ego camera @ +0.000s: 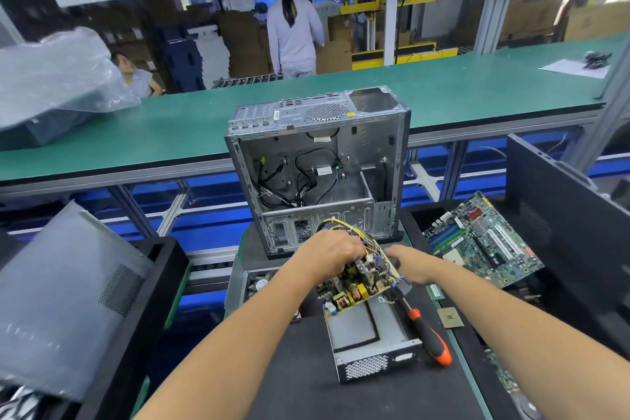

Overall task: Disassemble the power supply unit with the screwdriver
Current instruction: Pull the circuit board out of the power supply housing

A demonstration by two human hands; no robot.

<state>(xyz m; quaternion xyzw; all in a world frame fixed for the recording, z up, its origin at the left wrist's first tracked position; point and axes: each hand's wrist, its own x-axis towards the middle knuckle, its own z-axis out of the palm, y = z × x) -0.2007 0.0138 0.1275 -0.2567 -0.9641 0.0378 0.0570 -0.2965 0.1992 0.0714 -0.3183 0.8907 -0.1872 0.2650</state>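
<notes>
We see our left hand [332, 251] with fingers curled over the yellow-wired circuit board [358, 278], tilted up out of the grey metal power supply casing [370, 339] on the black tabletop [300, 385]. Our right hand [407, 266] reaches behind the board; its fingers are hidden, so we cannot tell their state. The orange-and-black screwdriver [426, 332] lies beside the casing. Behind stands an open grey computer case [318, 169] holding loose black cables. No writing is legible.

Both hands, left hand [332, 254] and right hand [410, 268], grip the circuit board [358, 286] tilted above its metal casing [370, 339], screwdriver [428, 334] lying just beside.
</notes>
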